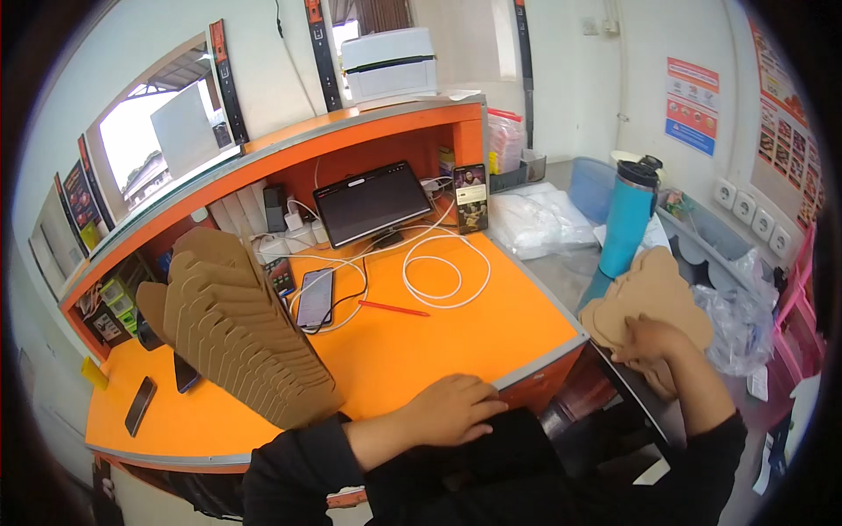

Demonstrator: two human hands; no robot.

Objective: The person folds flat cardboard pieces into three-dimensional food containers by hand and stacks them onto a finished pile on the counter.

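The right hand (647,340) is at the flat brown cardboard pieces (653,285), which lie in a pile at the person's right, just beside the turquoise bottle (624,223); its fingers are bent against the cardboard (whether they are clamped on a piece, I cannot tell); crumpled clear plastic (741,324) lies close by, on the pile's far right.

The left hand (449,410) holds nothing and appears at the front edge of the orange desk (408,351), its fingers slightly apart and loosely curved; to its left a tall, leaning stack of shaped cardboard (250,337) stands on the desk, one piece nested in another; beyond lie a red pen (395,309) and a phone (316,298), below a dark-screened monitor (373,204).
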